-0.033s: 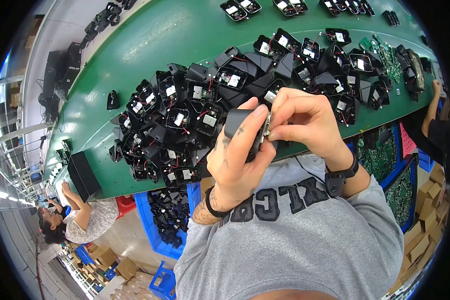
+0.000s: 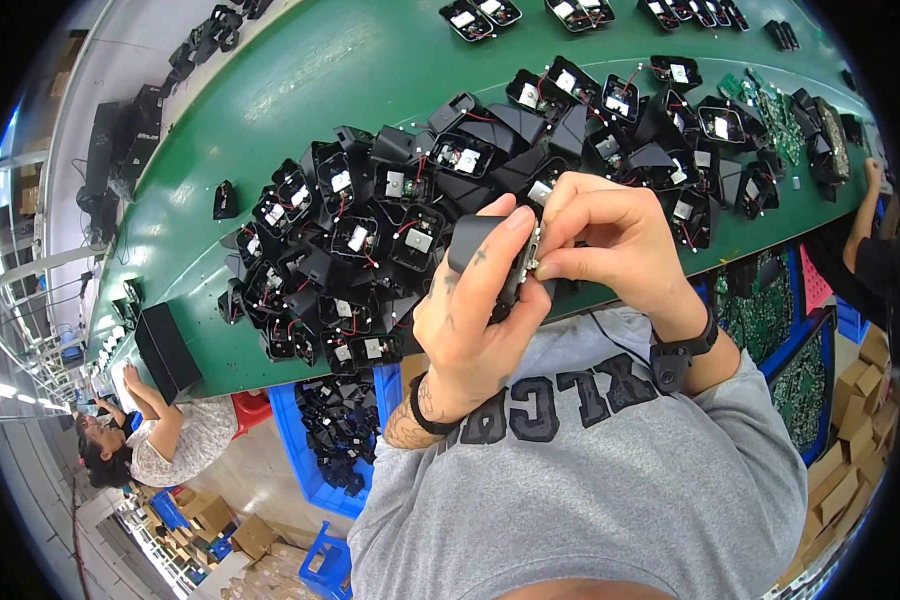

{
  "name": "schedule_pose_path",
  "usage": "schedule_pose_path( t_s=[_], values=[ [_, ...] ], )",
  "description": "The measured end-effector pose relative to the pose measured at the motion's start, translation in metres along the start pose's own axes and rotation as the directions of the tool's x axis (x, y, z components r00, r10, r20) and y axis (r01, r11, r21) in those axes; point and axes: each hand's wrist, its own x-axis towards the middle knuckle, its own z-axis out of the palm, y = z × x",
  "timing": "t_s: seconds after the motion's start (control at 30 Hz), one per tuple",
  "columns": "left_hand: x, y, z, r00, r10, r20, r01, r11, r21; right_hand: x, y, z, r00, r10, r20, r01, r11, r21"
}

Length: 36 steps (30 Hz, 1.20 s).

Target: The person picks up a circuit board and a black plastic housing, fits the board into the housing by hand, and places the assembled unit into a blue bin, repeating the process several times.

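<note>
Holding black housing [image 2: 467, 243] | in left hand [image 2: 470, 318] | right hand [image 2: 618, 240] at edge

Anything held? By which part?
Left hand holds a black housing around its outer body. Right hand is at its metallic-looking edge; its grip can't be told.

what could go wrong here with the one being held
The left hand grips the black housing near the green table's edge, so a slip might drop it off. The right hand is at its small metallic part, which could bend under a hard push. Red wires stick out of the heaped housings and might snag.
</note>
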Motion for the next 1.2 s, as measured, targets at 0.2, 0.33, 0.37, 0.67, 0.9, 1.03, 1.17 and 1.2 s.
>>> schedule_pose_path(
  t_s=[0.2, 0.33, 0.37, 0.67, 0.9, 1.03, 1.17, 1.2],
  values=[
    [-0.001, 0.002, -0.003, 0.996, -0.009, 0.088, 0.003, 0.997, 0.072, 0.002, 0.002, -0.001, 0.998, 0.065, -0.016, -0.065, 0.997, 0.048],
    [0.003, -0.002, -0.007, 0.839, -0.465, 0.283, 0.544, 0.718, -0.435, 0.008, -0.005, -0.006, 0.968, -0.249, 0.019, 0.229, 0.857, -0.462],
    [0.010, -0.002, -0.013, 0.724, -0.537, 0.432, 0.688, 0.521, -0.505, 0.013, -0.009, -0.012, 0.911, -0.383, 0.155, 0.405, 0.753, -0.519],
    [0.015, -0.009, -0.024, 0.652, -0.485, 0.583, 0.756, 0.350, -0.553, 0.021, -0.019, -0.020, 0.825, -0.321, 0.466, 0.563, 0.533, -0.631],
    [0.019, -0.010, -0.029, 0.582, -0.454, 0.674, 0.813, 0.298, -0.501, 0.033, -0.023, -0.014, 0.853, -0.308, 0.422, 0.508, 0.680, -0.530],
    [0.020, -0.010, -0.034, 0.578, -0.443, 0.686, 0.816, 0.330, -0.474, 0.033, -0.021, -0.022, 0.878, -0.274, 0.392, 0.460, 0.706, -0.539],
    [0.019, -0.008, -0.035, 0.560, -0.545, 0.624, 0.828, 0.344, -0.442, 0.028, -0.015, -0.024, 0.878, -0.353, 0.322, 0.478, 0.668, -0.571],
    [0.017, -0.012, -0.031, 0.627, -0.543, 0.558, 0.779, 0.445, -0.442, 0.025, -0.012, -0.018, 0.852, -0.411, 0.325, 0.521, 0.595, -0.613]
  ],
)
